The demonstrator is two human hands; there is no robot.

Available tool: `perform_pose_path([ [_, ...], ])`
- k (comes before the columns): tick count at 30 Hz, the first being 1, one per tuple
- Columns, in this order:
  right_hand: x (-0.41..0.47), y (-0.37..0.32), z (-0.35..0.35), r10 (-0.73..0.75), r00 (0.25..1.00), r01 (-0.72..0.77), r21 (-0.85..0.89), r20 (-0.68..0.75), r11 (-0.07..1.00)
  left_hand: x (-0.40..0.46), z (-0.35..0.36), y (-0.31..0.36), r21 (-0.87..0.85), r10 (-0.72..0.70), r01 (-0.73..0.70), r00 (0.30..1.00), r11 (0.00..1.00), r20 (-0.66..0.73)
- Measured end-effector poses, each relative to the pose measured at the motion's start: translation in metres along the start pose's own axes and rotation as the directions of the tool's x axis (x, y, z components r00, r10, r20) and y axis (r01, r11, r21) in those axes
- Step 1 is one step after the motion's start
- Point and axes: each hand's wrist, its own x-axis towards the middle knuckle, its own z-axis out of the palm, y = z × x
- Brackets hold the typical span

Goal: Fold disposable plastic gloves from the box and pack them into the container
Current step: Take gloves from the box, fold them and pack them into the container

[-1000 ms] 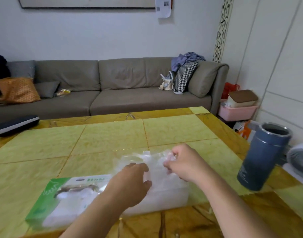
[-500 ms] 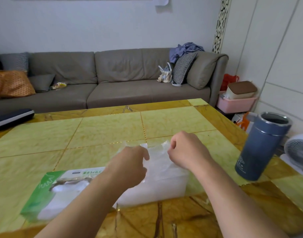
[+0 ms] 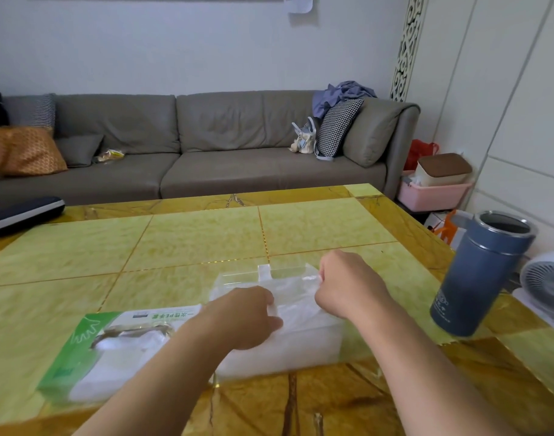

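Gloves box point(image 3: 118, 347), green and white, lies nearest us on the bench point(image 3: 190, 243), left of the clear container point(image 3: 278, 341). Over the container our left hand point(image 3: 247, 316) and right hand point(image 3: 348, 284) each pinch an edge of one thin glove point(image 3: 296, 297). We judge we're folding: keep the film taut, crease it flat, then press it down inside. Blue tumbler point(image 3: 480, 275) stands well apart at right, so no bumping risk.

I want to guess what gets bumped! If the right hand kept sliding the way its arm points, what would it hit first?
Probably the clear container. The right hand pinches a plastic glove right beside it, aiming left and away. Past that is bare table. Depth is hard to judge.
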Motion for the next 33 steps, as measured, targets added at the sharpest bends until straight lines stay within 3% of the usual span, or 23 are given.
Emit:
perform_pose_path([
  [2,-0.001,-0.004,-0.003,-0.048,0.997,0.049,0.013,-0.065,0.999,0.002,0.002,0.001,0.000,-0.006,0.006,1.000,1.000,0.029],
  [4,-0.003,-0.012,-0.004,-0.182,0.962,0.202,0.082,-0.205,0.976,0.003,0.004,0.002,0.010,-0.004,0.004,0.999,1.000,0.042],
  [6,-0.003,-0.021,-0.001,-0.299,0.924,0.348,0.200,-0.239,0.916,0.005,0.006,0.003,0.019,0.000,-0.001,0.999,1.000,0.041],
  [9,-0.005,-0.026,0.008,-0.337,0.941,0.329,0.234,-0.006,0.915,0.009,0.007,0.002,0.041,0.022,-0.023,0.999,0.999,0.027],
  [13,-0.004,-0.018,0.018,-0.259,0.931,0.279,-0.045,0.257,0.959,0.008,0.007,-0.002,0.002,0.026,-0.026,1.000,1.000,-0.016],
  [20,-0.001,-0.021,0.026,-0.167,0.937,0.235,-0.199,0.308,0.951,-0.005,-0.004,-0.001,0.031,0.065,-0.065,0.998,0.997,0.015],
  [27,0.007,-0.035,0.021,-0.057,0.887,0.214,-0.299,0.458,0.930,-0.026,-0.014,0.020,0.113,0.090,-0.074,0.985,0.991,-0.148],
  [33,0.004,-0.035,0.024,-0.104,0.889,0.264,-0.315,0.445,0.911,-0.036,0.000,0.036,0.173,0.025,-0.022,1.000,0.985,-0.018],
])
